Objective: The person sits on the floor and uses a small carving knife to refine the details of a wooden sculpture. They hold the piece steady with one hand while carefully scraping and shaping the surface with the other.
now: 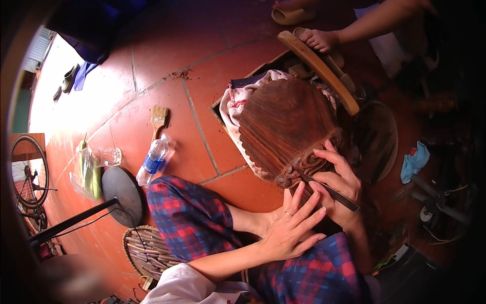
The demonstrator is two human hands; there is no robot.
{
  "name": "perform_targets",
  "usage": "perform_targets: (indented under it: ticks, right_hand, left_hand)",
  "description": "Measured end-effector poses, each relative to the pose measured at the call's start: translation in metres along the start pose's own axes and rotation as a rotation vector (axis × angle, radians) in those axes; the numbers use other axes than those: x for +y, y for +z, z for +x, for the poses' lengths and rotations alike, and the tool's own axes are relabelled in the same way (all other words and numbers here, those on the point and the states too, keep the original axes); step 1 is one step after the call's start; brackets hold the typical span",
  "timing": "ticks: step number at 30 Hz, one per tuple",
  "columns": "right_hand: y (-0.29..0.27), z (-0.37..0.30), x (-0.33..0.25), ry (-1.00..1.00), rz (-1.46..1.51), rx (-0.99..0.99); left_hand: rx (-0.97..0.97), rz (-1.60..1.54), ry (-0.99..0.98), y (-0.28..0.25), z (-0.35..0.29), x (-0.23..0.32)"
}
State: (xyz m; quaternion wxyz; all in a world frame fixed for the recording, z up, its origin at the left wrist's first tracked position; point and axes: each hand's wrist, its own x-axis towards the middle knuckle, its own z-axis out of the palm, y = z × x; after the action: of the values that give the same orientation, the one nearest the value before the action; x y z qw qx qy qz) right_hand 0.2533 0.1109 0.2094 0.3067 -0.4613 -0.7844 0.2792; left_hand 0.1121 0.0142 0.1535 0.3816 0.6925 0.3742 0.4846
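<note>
A large dark carved wooden piece (286, 121) with fluted ribs and a scrolled lower edge lies on a white cloth (234, 104) in front of me. My right hand (340, 185) is shut on a thin dark carving tool (329, 190), its tip against the scrolled carving at the piece's lower edge. My left hand (293, 225), fingers spread and a ring on one finger, rests just below the carving, beside the right hand. Both forearms cross over my checked red and blue trousers (195, 218).
On the red tile floor lie a plastic water bottle (153, 159), a paintbrush (158, 119), a glass mug (107, 156) and a round black stand base (124, 195). A woven basket (147, 251) sits lower left. Another person's foot (319, 39) rests at the top beside a wooden plank (319, 68). A blue rag (414, 161) lies right.
</note>
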Motion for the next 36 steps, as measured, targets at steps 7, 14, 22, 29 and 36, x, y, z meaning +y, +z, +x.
perform_targets:
  ticks: [7, 14, 22, 29, 36]
  right_hand:
    - [0.000, 0.001, 0.003, 0.091, 0.070, 0.013]
    - [0.000, 0.003, 0.004, 0.108, 0.119, -0.008]
    - [0.002, -0.002, 0.005, 0.151, 0.142, 0.023]
    - [0.006, -0.005, 0.007, 0.064, 0.065, 0.016]
    - [0.006, -0.005, 0.005, -0.001, -0.012, 0.030]
  left_hand:
    - [-0.119, 0.030, -0.014, 0.009, 0.013, -0.006]
    - [-0.196, 0.012, -0.075, 0.000, 0.019, -0.003]
    - [-0.250, 0.017, -0.096, -0.006, 0.016, -0.004]
    - [-0.270, 0.055, -0.094, -0.015, 0.016, 0.000]
    - [-0.199, -0.074, -0.120, -0.010, 0.010, 0.005]
